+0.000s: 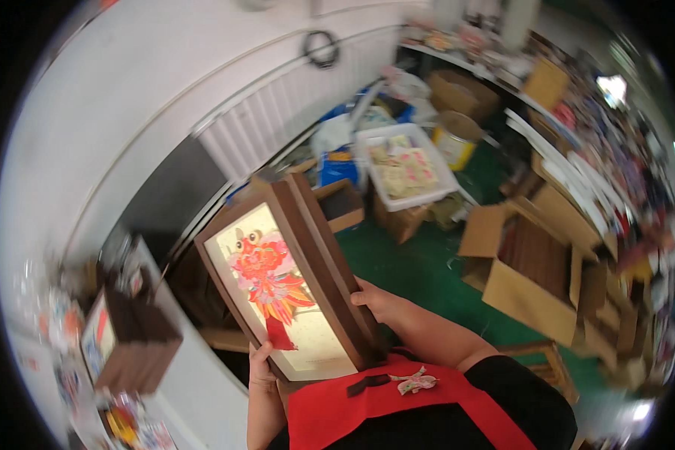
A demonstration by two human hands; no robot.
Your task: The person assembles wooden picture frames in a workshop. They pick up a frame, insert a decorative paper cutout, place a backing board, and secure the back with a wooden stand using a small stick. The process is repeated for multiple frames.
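A stack of brown picture frames (319, 262) is held tilted against the front of my body. The top frame shows a red and orange goldfish-like artwork (266, 266) on a cream backing. My left hand (260, 367) is closed on the near left edge, with its thumb over the rim. On the right side my right hand (371, 298) grips the outer edge, thumb on top. The undersides of both hands are hidden, and I cannot tell exactly how many frames are in the stack.
Another stack of brown frames (139, 345) sits on a white table (184, 337) at left. An open cardboard box (529, 292) stands on the green floor to the right. Ahead are a white plastic tub (427, 196), a yellow-and-white bucket (457, 139) and a cluttered shelf (570, 142).
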